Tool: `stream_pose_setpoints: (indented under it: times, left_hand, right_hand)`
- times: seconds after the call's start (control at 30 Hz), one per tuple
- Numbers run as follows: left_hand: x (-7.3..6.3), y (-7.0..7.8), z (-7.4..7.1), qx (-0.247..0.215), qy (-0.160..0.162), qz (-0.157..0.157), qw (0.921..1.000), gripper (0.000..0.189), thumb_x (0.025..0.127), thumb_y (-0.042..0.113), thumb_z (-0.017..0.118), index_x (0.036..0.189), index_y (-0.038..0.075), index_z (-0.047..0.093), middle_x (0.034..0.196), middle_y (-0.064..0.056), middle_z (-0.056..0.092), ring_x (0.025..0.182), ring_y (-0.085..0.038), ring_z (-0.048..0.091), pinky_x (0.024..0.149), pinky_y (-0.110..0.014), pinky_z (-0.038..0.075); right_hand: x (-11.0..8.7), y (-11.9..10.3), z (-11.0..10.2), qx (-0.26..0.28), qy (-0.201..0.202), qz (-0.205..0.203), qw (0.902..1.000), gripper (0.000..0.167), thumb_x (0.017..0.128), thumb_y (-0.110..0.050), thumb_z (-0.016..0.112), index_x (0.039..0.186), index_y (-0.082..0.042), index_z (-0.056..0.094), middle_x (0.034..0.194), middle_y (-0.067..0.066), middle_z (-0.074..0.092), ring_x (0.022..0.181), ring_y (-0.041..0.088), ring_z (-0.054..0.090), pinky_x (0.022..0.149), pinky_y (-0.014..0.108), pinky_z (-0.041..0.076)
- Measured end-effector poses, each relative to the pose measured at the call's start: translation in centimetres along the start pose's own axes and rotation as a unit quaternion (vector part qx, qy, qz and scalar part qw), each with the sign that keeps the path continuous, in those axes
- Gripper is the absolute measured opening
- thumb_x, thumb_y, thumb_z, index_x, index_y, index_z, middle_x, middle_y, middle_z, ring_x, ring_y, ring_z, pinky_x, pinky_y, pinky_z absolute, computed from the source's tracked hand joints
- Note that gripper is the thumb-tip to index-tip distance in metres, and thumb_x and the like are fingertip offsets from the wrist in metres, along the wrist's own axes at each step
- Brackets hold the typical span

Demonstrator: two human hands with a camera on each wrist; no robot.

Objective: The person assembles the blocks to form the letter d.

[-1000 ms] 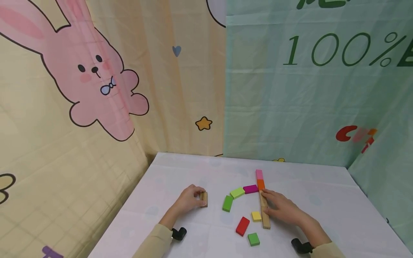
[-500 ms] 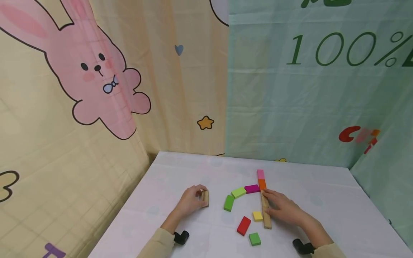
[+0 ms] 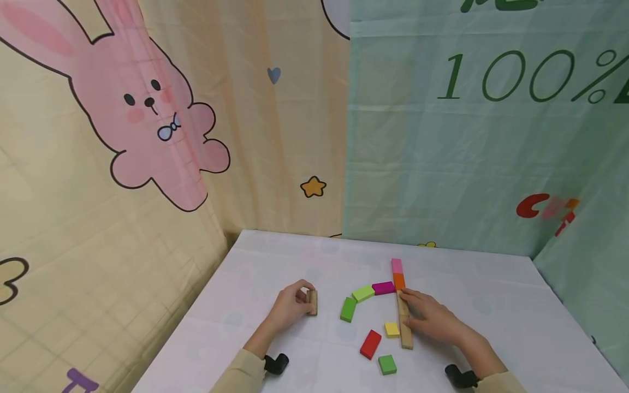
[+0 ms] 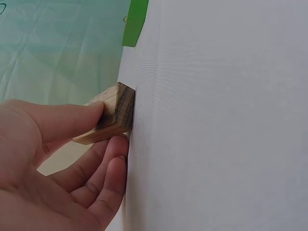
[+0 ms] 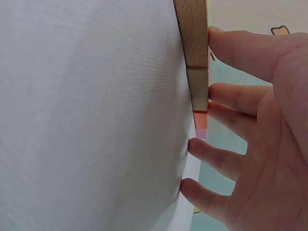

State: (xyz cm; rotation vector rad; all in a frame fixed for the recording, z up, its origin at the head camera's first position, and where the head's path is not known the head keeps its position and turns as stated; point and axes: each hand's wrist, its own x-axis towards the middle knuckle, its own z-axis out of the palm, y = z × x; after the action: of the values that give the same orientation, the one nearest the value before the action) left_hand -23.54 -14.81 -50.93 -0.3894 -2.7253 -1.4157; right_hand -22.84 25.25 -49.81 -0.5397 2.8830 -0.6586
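Pinching a wood block [image 4: 122,108] in a narrow grip, the left hand [image 3: 290,305] sits at the tabletop's [image 3: 314,360] left. The right hand [image 3: 434,321], its grip loosely spread, touches the wood row [image 3: 403,310] at right. A yellow block [image 3: 391,330] lies just left of that row, a red block [image 3: 371,344] nearer.

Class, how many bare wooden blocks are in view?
3: one block pinched by the left hand; another block adjoining the orange block; the third block, touched by the right hand. Hands may hide others.
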Motion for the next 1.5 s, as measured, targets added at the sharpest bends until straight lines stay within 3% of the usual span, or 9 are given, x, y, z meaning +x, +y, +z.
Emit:
stream_pose_setpoints:
  times: [0.23, 0.53, 0.93, 1.5]
  left_hand:
    - [0.0, 0.3, -0.4, -0.025, -0.001, -0.004, 0.9997, 0.029, 0.083, 0.003, 0.078, 0.107, 0.016, 0.07, 0.086, -0.002, 0.064, 0.077, -0.017, 0.061, 0.064, -0.032, 0.051]
    - [-0.1, 0.6, -0.5, -0.102, -0.025, -0.021, 0.9943, 0.021, 0.086, -0.003, 0.074, 0.103, 0.008, 0.069, 0.089, -0.009, 0.062, 0.071, -0.019, 0.065, 0.062, -0.036, 0.057]
    - [-0.1, 0.9, -0.4, -0.137, -0.039, -0.044, 0.9889, 0.021, 0.085, -0.004, 0.074, 0.104, 0.004, 0.068, 0.088, -0.01, 0.061, 0.071, -0.021, 0.068, 0.063, -0.037, 0.059]
    - [-1.1, 1.7, 0.2, -0.168, -0.062, -0.05, 0.9826, 0.03, 0.086, -0.006, 0.073, 0.114, -0.001, 0.066, 0.09, -0.014, 0.061, 0.076, -0.025, 0.071, 0.069, -0.039, 0.059]
  right_hand:
    - [-0.1, -0.3, -0.1, 0.002, 0.001, -0.004, 1.0, 0.074, 0.09, -0.045, 0.073, 0.15, -0.01, 0.048, 0.156, 0.012, 0.041, 0.14, 0.041, 0.037, 0.103, 0.068, 0.035]
    - [-0.2, -0.4, -0.2, 0.0, 0.002, -0.01, 0.9999, 0.073, 0.091, -0.044, 0.072, 0.15, -0.008, 0.048, 0.156, 0.013, 0.041, 0.14, 0.042, 0.037, 0.103, 0.068, 0.035]
    - [0.0, 0.0, 0.1, 0.001, 0.0, -0.002, 1.0, 0.075, 0.09, -0.047, 0.072, 0.15, -0.01, 0.048, 0.156, 0.012, 0.04, 0.14, 0.041, 0.037, 0.102, 0.069, 0.034]
    - [0.0, 0.2, 0.2, 0.003, 0.004, 0.001, 1.0, 0.072, 0.09, -0.043, 0.073, 0.15, -0.011, 0.049, 0.156, 0.011, 0.04, 0.14, 0.04, 0.036, 0.102, 0.07, 0.034]
